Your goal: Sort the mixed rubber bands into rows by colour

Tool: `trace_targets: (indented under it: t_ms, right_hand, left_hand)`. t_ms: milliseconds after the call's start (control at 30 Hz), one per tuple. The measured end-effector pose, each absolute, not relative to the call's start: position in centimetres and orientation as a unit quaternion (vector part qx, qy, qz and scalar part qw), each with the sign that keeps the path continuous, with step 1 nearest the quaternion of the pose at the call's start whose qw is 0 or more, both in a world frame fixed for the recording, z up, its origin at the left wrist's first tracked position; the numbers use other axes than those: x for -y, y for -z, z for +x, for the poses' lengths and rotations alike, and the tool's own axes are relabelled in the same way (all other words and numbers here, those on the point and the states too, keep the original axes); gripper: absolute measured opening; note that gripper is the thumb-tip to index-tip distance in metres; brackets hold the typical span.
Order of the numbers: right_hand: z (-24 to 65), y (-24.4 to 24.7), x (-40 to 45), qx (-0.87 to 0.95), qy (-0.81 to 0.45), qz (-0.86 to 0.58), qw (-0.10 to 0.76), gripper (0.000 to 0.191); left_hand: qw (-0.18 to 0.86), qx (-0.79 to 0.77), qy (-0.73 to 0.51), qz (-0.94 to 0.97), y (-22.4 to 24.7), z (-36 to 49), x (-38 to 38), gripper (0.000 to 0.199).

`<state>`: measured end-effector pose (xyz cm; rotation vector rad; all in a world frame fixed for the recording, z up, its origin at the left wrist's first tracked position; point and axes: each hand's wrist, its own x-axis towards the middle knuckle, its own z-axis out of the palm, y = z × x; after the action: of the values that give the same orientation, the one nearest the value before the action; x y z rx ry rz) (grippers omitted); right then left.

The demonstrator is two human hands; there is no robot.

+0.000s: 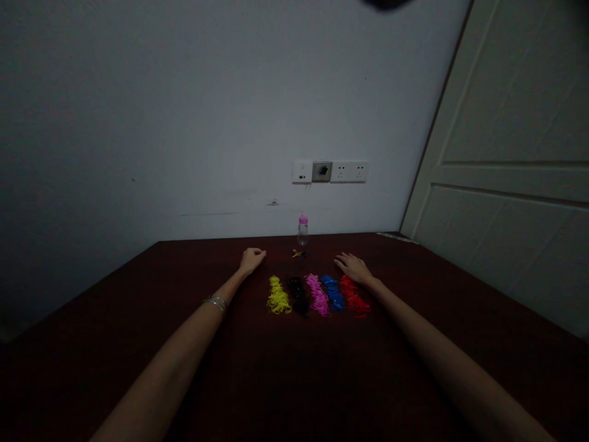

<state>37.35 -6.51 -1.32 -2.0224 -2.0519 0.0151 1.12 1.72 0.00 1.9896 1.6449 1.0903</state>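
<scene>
My left hand point(253, 260) rests on the table, left of the yellow bands point(278, 297), its fingers curled together with nothing visible in them. Palm down, my right hand point(353, 267) lies with fingers spread just behind the red bands point(354, 296). Between the yellow and red piles are black bands point(298, 296), pink bands point(318, 296) and blue bands point(332, 293), side by side in strips. Behind them sits a small cluster of mixed-colour bits point(299, 253). A clear bottle with a pink cap point(302, 231) stands upright farther back.
The dark red table point(285, 374) reaches back to a pale wall point(207, 123). Sockets and a switch plate point(348, 172) are on the wall above the bottle. A white panelled door point(506, 184) stands at the right.
</scene>
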Motion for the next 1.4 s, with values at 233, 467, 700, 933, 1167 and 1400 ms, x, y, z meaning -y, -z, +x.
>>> trace_targets:
  t_ms: [233,467,700,933,1167,1400]
  right_hand:
    - [37.5,1.2,6.8,0.697,-0.018,-0.698,0.162,0.050]
    - [37.7,1.4,6.6,0.701,-0.018,-0.688,0.188,0.050]
    - [37.6,1.4,6.6,0.707,-0.018,-0.679,0.195,0.048]
    - [37.5,1.5,6.7,0.704,-0.015,-0.684,0.190,0.051]
    - [37.7,1.6,6.6,0.708,-0.011,-0.677,0.202,0.049]
    - [37.8,1.5,6.6,0.702,-0.008,-0.683,0.199,0.049]
  left_hand:
    - [0.123,-0.516,-0.274,0.802,-1.9,5.6,-1.4,0.022]
    - [0.107,-0.527,-0.199,0.819,-1.9,9.2,-1.0,0.022]
    - [0.067,-0.538,-0.177,0.821,-1.7,10.1,-0.7,0.019]
    - [0.073,-0.542,-0.209,0.811,-1.9,10.7,-0.1,0.019]
    - [0.099,-0.532,-0.233,0.808,-2.7,9.3,0.0,0.019]
    - [0.141,-0.477,-0.224,0.838,-3.2,6.0,-0.1,0.015]
